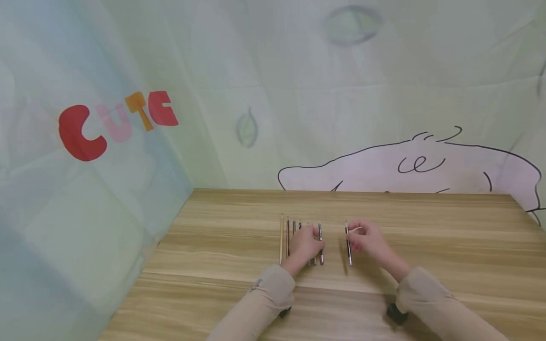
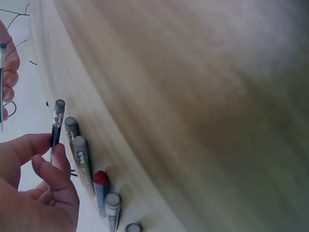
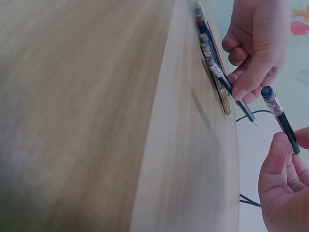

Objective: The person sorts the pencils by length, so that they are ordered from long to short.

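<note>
Several pencils lie side by side on the wooden table, from a plain wood-coloured pencil [image 1: 281, 239] at the left end past a dark reddish pencil [image 1: 287, 232]. At the right end of the row my left hand [image 1: 304, 245] pinches a dark pencil [image 2: 57, 118] between thumb and fingers, its eraser end toward me. My right hand [image 1: 368, 240] holds another dark pencil [image 1: 348, 247] slightly above the table, to the right of the row, pinched between thumb and fingertips; its eraser [image 3: 267, 93] shows in the right wrist view. The left hand hides part of the middle pencils.
The wooden table [image 1: 204, 237] reaches back to a fabric backdrop [image 1: 264, 156] with a line drawing. A side curtain with "CUTE" letters [image 1: 83, 135] stands on the left. A pencil with a red end [image 2: 101, 179] lies among the others in the row.
</note>
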`<state>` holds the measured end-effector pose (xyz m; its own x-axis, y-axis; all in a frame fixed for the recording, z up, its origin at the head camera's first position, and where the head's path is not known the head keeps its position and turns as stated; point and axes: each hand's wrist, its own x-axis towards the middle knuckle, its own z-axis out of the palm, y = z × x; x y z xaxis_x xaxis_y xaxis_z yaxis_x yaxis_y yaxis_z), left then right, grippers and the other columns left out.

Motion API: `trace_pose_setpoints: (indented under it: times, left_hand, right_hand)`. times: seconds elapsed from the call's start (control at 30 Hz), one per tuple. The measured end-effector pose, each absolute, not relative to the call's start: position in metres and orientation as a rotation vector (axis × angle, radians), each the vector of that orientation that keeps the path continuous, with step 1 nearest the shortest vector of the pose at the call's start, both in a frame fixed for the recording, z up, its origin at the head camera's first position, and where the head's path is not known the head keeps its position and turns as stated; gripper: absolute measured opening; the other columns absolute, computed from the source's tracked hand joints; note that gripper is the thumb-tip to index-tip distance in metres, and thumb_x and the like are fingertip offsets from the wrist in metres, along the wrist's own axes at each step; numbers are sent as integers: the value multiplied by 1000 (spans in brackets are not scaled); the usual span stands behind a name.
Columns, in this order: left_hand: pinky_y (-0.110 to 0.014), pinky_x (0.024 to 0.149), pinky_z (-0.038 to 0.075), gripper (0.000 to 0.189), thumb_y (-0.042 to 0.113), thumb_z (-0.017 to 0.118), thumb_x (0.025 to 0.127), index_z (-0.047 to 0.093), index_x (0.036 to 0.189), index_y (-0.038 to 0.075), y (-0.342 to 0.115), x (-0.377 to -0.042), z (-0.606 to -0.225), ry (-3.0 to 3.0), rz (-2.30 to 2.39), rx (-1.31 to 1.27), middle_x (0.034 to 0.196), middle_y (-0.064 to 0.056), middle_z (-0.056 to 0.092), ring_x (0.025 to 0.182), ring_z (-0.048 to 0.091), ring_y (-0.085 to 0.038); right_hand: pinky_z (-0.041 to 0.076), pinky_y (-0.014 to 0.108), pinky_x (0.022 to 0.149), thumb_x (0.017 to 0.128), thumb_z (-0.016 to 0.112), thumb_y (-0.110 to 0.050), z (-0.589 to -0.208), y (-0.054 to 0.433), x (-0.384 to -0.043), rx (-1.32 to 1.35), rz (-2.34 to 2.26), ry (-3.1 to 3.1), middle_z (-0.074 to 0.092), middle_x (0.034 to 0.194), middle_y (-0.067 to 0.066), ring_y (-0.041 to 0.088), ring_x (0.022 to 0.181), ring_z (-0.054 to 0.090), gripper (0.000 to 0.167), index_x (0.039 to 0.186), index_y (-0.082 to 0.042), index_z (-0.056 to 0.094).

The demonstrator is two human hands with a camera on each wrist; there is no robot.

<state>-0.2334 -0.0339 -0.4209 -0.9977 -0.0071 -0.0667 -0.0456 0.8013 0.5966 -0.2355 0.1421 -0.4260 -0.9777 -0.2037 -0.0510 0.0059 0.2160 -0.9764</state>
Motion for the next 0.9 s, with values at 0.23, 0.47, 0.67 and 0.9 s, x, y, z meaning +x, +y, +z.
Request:
trace_pose_setpoints:
  times: [0.23,0.47,0.67,0.9]
  left_hand:
    - [-22,47,36,19,19,70,69,61,84,13,-29,-234,-425,2966,869,-67,71,2,60,54,47,-11]
    - [-21,46,37,23,18,70,69,62,90,11,-25,-233,-426,2976,823,-41,73,1,60,54,48,-11]
    - [-20,44,34,16,16,68,72,61,85,10,-23,-232,-424,3010,708,71,62,3,54,51,46,-10]
    - [-19,42,34,23,17,68,72,63,94,10,-23,-234,-428,3020,693,97,70,1,60,49,44,-9]
  right_hand:
    - [46,24,50,80,54,0,-428,143,-235,-178,-1846,2304,51,59,-3,9,51,50,26,102,11,45]
    - [46,24,50,80,54,-1,-428,143,-234,-168,-1835,2312,52,59,-3,9,51,51,26,102,11,45]
    - [46,24,51,80,54,-1,-427,144,-233,-171,-1832,2310,52,60,-3,9,51,50,26,102,11,45]
    - [45,23,50,80,53,-1,-428,145,-233,-180,-1830,2309,53,59,-2,9,51,50,26,101,11,45]
